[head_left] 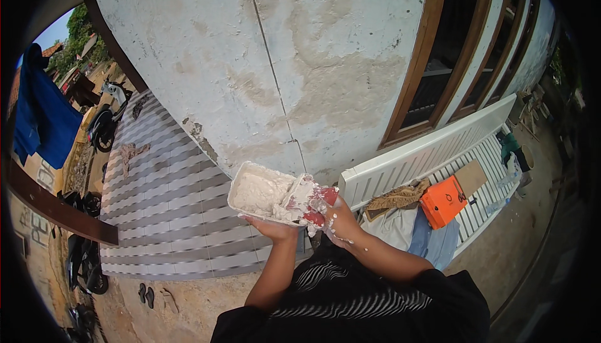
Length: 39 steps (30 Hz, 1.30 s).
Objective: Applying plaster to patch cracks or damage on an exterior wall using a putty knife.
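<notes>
My left hand [273,228] is under a rectangular tub [233,198], fingers curled against its underside. Thick off-white paste [260,188] fills much of the tub. At the tub's right end, my right hand [341,219] is closed round a red tool [329,195] heavily coated in the same paste, which hides its exact kind. The tool's broad coated end lies over the tub's right rim. Drops of paste cling to my right hand and wrist. Just beyond the tub stands a pale wall [263,105] with bare, patchy areas.
To the right, a white slatted bench [400,166] carries an orange box [443,201], a brown mat [395,200] and cloths. Wood-framed windows [438,55] sit above it. Striped tiles [163,205] spread left, with sandals [146,295] below and a blue cloth [47,114] hanging at far left.
</notes>
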Each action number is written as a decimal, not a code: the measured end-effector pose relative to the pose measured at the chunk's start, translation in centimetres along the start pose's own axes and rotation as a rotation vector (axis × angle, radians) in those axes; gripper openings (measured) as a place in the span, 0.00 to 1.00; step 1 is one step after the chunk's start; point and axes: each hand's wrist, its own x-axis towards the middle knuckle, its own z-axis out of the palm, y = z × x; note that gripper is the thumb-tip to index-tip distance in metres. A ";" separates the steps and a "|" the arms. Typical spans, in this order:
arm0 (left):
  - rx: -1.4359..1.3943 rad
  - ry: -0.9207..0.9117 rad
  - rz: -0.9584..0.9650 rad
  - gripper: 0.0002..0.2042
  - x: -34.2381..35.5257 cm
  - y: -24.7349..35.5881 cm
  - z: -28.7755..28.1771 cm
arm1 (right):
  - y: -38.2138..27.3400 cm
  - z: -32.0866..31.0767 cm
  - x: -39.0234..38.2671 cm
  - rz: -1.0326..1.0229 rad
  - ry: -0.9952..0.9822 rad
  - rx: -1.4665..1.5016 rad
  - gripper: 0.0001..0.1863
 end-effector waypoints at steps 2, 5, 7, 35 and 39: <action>0.009 -0.012 -0.002 0.37 0.0 0.1 -0.4 | 0.0 0.3 -0.1 0.021 0.012 0.004 0.15; 0.043 -0.044 0.009 0.38 0.1 0.0 -1.6 | -0.1 0.4 -0.3 0.055 0.004 0.018 0.14; 0.068 -0.064 0.018 0.38 0.2 0.0 -2.0 | -0.1 0.4 -0.2 0.069 -0.012 0.028 0.14; -0.030 -0.109 -0.387 0.32 1.3 0.8 -2.6 | -13.8 -13.5 10.9 -0.449 0.292 0.154 0.13; -0.009 -0.026 -0.359 0.32 1.3 1.1 -2.1 | -16.9 -15.1 16.3 -0.429 0.323 0.186 0.13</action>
